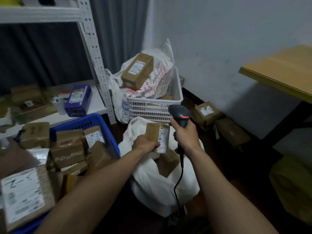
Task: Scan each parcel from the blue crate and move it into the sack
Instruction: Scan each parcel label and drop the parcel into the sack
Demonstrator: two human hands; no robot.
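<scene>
One wide-angle view, worn on the person's head, faces forward and down from close above both forearms. It takes in the white fabric sack (152, 183) at centre, the blue plastic crate (94, 119) lower left, and the pale painted wall (219, 48) ahead.

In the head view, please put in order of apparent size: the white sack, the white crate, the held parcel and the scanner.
1. white sack, largest, though nearer the camera.
2. white crate.
3. held parcel and scanner: they look alike, and the scanner is partly hidden, so unranked.
</scene>
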